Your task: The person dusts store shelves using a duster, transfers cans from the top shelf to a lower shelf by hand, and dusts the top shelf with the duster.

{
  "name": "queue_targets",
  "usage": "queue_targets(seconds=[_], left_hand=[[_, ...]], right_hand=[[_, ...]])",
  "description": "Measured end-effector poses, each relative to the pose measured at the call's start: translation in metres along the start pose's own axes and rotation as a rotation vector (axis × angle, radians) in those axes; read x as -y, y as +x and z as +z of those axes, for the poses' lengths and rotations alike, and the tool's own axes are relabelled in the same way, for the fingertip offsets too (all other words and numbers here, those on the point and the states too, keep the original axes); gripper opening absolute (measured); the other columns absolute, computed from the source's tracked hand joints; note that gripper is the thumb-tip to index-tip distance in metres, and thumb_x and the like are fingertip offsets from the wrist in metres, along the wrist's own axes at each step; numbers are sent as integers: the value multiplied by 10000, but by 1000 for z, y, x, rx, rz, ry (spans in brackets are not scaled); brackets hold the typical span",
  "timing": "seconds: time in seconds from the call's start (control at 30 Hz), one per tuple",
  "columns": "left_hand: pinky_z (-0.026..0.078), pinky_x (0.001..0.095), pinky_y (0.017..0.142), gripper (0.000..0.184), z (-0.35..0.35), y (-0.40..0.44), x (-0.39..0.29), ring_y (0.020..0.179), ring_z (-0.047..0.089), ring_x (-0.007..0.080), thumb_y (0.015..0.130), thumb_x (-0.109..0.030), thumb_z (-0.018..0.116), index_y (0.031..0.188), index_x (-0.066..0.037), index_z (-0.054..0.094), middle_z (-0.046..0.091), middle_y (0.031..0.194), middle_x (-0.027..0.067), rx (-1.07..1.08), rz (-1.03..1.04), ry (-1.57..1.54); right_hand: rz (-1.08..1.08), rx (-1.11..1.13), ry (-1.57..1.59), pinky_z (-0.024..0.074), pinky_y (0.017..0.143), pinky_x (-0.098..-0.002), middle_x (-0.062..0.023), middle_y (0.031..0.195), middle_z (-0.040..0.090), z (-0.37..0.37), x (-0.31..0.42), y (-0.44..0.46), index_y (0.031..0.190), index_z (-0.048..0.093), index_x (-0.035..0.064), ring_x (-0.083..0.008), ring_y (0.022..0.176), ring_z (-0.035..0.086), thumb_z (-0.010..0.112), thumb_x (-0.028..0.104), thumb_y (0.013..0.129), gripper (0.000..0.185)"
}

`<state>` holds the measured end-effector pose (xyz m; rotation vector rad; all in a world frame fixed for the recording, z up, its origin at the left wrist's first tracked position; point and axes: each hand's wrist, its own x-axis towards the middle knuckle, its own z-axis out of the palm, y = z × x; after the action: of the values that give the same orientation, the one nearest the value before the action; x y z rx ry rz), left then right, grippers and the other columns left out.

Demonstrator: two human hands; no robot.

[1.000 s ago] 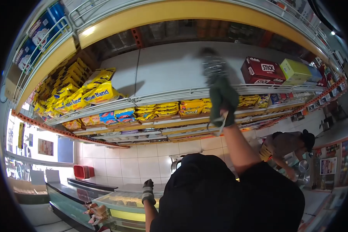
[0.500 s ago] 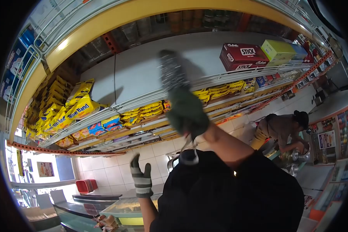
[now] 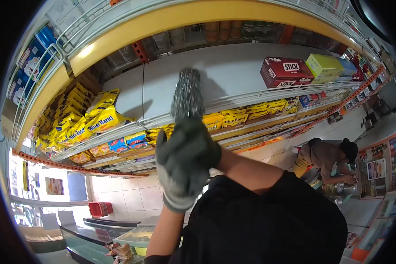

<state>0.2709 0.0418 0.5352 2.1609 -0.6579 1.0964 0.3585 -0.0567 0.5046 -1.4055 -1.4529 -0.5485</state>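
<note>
A duster with shaggy silver-grey strands (image 3: 187, 94) points up over the white shelf (image 3: 240, 66), its handle hidden in my right hand (image 3: 200, 143). That hand wears a dark green glove and is closed around the handle. My left hand (image 3: 177, 176), in a grey-green glove with a pale cuff, overlaps the right one just below the strands. One left finger sticks up; the others blend into the right glove, so their grip is unclear. Yellow Blue Band packets (image 3: 103, 121) lie on the shelf to the left. A dark red STICK box (image 3: 288, 72) stands to the right.
White wire rails (image 3: 246, 97) edge the shelf, and a yellow beam (image 3: 171, 28) crosses above. More packets fill the shelf below. A person (image 3: 325, 158) in a cap bends over a counter at right. Red baskets (image 3: 100, 209) sit on the tiled floor near glass display cases (image 3: 90, 246).
My left hand has risen from low and apart up to my right hand. The right hand and duster have shifted slightly left and down. The view has moved a little.
</note>
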Motion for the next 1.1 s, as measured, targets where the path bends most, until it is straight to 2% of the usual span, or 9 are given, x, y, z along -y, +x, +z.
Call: queue_targets(seconds=[0.1,0.2,0.27,0.37,0.47,0.57,0.87,0.97,1.1], left_hand=[[514,519,819,281,-4,-26,-3,1047,635,377,669,-72,781,916,-96,649,652,1049,131,-92,243,241],[501,469,699,147,11,3,9,831,621,304,752,-71,714,831,-101,593,630,893,91,-120,177,124],[492,435,620,122,22,25,18,687,612,256,808,-70,669,775,-105,556,616,789,64,-154,138,49],[488,488,882,167,30,17,44,997,612,334,788,-114,622,933,-32,604,662,1042,138,-75,156,12],[481,489,871,200,13,1,26,994,607,353,769,-124,632,944,-27,621,654,1034,151,-11,166,69],[474,490,861,233,8,-5,15,991,601,372,750,-134,641,954,-23,639,646,1025,164,24,191,96],[470,473,891,307,16,97,19,1008,608,387,693,-143,674,978,-27,675,649,1039,167,57,94,-90],[476,476,912,290,-10,92,-29,991,627,378,682,-138,675,949,-24,668,661,1028,162,453,-546,-130],[509,422,680,214,51,71,30,842,634,335,685,-182,705,842,-47,651,639,896,131,164,55,-50]], right_hand=[[162,-841,77,464,812,-454,-62,986,688,76,13,-39,953,726,157,-300,900,625,707,337,837,214],[-11,-386,103,452,878,-479,-82,1078,672,34,0,-36,1029,698,122,-295,961,598,701,287,850,243],[232,-222,270,448,893,-474,-110,1112,646,13,-25,-27,1039,680,122,-299,956,593,671,262,904,195],[487,-192,668,440,903,-458,-113,1080,614,24,-54,-31,1011,651,125,-287,961,582,653,249,925,150],[514,-346,869,432,895,-436,-113,964,561,69,-17,-45,937,622,136,-288,957,563,671,245,891,128],[236,-74,-1,432,918,-441,-106,911,537,56,18,-42,962,604,114,-285,946,546,634,215,938,108],[260,-164,29,458,854,-445,-93,897,573,6,-64,-18,985,632,123,-281,893,581,666,257,889,168],[181,-153,-41,467,832,-446,-89,892,585,18,-17,-28,992,641,126,-280,875,593,676,271,873,191],[143,-150,-215,479,803,-447,-83,886,601,-6,-66,-24,1002,653,130,-278,852,608,690,290,851,223]])
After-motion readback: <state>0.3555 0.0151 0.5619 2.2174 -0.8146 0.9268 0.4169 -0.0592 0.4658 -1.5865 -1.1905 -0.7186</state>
